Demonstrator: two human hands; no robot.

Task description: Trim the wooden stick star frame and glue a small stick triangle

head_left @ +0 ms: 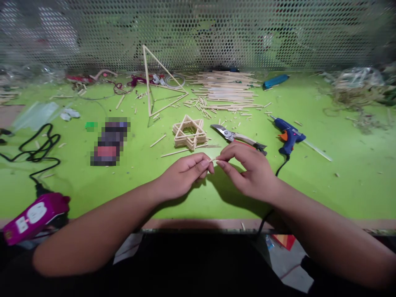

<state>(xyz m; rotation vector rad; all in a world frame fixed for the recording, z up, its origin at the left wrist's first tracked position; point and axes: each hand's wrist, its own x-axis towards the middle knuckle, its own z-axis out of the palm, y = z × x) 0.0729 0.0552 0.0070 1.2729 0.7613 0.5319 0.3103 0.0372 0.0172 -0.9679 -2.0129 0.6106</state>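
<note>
My left hand and my right hand meet near the middle of the green table. A short thin wooden stick is pinched between the fingertips of both. Just beyond my left hand stands a star-shaped stack of glued sticks. Pruning shears lie behind my right hand, blades toward the star. To the right rests a blue glue gun with a clear glue stick in its back. Two loose sticks lie left of the star.
Behind are a stick triangle frame, a pile of sticks and a blue-handled tool. At left lie a pixelated dark object, a black cable and a magenta device. A perforated metal panel closes the back.
</note>
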